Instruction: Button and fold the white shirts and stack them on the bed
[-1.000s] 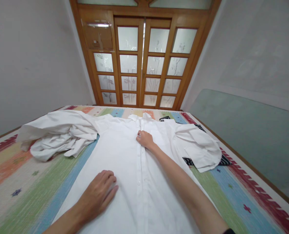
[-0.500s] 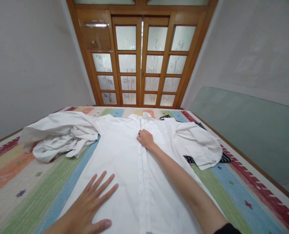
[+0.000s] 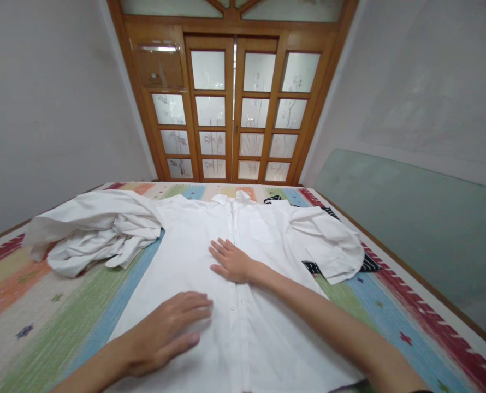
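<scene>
Across the lower centre, a white button-front fabric shirt (image 3: pixel 189 245) lies spread; the right hand (image 3: pixel 231 263), released, rests over its buttons, the left hand (image 3: pixel 172 326), lower left, loosely uncurled.

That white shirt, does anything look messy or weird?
Yes: crumpled white cloth lies bunched at the left, while the shirt front is fairly flat. Dark patterned fabric also pokes out under the sleeve on the right.
</scene>
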The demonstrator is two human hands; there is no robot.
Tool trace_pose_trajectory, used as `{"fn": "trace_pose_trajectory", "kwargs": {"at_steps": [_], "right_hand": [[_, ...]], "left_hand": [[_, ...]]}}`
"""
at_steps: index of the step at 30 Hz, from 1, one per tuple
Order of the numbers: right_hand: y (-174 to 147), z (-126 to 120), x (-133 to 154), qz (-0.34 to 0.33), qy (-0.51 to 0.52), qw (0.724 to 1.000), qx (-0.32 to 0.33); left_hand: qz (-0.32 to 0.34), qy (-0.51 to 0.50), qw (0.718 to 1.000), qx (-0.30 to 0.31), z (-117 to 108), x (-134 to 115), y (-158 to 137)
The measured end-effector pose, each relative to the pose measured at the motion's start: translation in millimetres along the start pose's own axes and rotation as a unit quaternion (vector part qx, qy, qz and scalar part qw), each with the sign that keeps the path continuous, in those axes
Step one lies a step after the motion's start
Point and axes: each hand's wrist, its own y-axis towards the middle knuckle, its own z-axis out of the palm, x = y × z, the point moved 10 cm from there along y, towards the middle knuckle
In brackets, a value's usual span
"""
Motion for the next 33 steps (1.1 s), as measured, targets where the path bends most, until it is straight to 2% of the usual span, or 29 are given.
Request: {"fn": "trace_pose_trajectory", "kwargs": {"at_steps": [4,8,10,12,14,17,19,22,28,33], "right_hand": [[-19.8,-1.4,21.1,-0.020,0.021,0.999,0.021],[-32.5,-11.0,42.1,-0.037,0.064,0.996,0.047],[-35.1,-17.6,44.6,-0.046,0.108,0.991,0.059],[-34.4,-25.4,34.6,-0.036,0.163,0.985,0.049],[-31.5,-33.1,7.5,0.015,0.193,0.981,0.004],[-30.7,-37.6,-48.9,0.127,0.156,0.977,-0.075],[-29.3,-32.5,-81.3,0.184,0.116,0.973,-0.081],[-21.5,-21.9,-117.0,0.242,0.075,0.966,-0.046],[13.1,-20.5,-137.5,0.263,-0.013,0.964,0.022],[38.2,-24.9,-143.1,0.264,-0.029,0.963,0.036]], "left_hand": [[-0.107,0.075,0.989,-0.073,-9.6,68.9,36.5],[-0.188,0.119,0.973,-0.054,6.3,140.1,79.3],[-0.212,0.140,0.966,-0.042,13.6,163.5,99.0],[-0.228,0.160,0.960,-0.043,15.9,175.5,115.5],[-0.242,0.174,0.953,-0.055,13.8,179.1,126.5],[-0.244,0.196,0.945,-0.098,3.5,171.3,133.0],[-0.234,0.210,0.940,-0.131,-4.4,161.6,131.9],[-0.217,0.221,0.935,-0.171,-12.0,145.6,128.1],[-0.155,0.240,0.940,-0.187,-1.3,109.7,136.5],[-0.175,0.193,0.951,-0.166,10.7,114.8,140.0]]}}
